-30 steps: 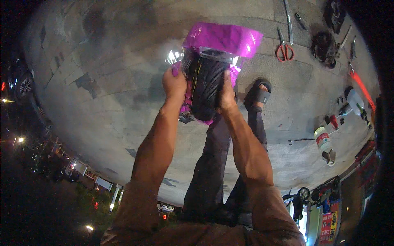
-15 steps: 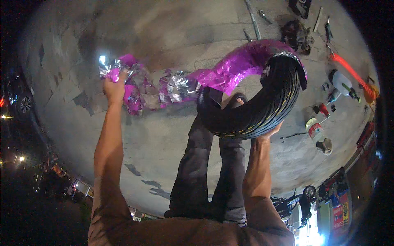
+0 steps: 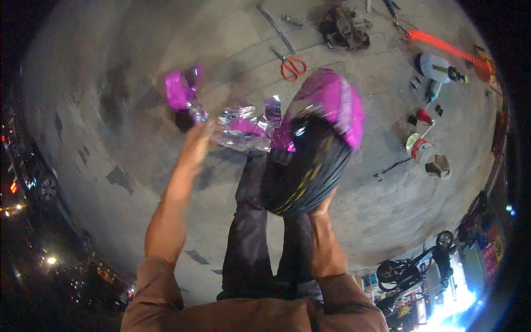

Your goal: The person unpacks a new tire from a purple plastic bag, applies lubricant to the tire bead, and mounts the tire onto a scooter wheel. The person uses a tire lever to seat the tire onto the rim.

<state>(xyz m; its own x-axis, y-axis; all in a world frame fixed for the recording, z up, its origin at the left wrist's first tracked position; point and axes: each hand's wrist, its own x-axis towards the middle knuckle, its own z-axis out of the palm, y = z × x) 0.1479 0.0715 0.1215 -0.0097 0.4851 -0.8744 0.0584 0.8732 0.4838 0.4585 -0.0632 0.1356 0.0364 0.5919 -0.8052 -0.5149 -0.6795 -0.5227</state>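
Observation:
A black tyre with yellow markings [image 3: 301,171] is held upright in front of my legs, its far part still covered by shiny pink wrapping [image 3: 337,108]. A torn strip of pink and silver film [image 3: 246,133] trails off it to the left. My left hand [image 3: 196,135], smeared by motion, grips this strip near its loose end. My right hand [image 3: 322,200] is closed on the tyre's near right side, its fingers partly hidden behind the rubber.
Red-handled scissors [image 3: 293,67], metal bars [image 3: 276,27], a dark part [image 3: 345,27], a coiled red hose [image 3: 442,45], a spray bottle [image 3: 437,69] and a white container [image 3: 420,149] lie on the pavement [image 3: 138,166]. A motorbike [image 3: 409,268] is at lower right, a car [image 3: 44,185] at left.
The wrapping has been pulled partly off the tyre into a leftward strip. Since half a second ago my left hand has moved rightward and the tyre has turned more edge-on.

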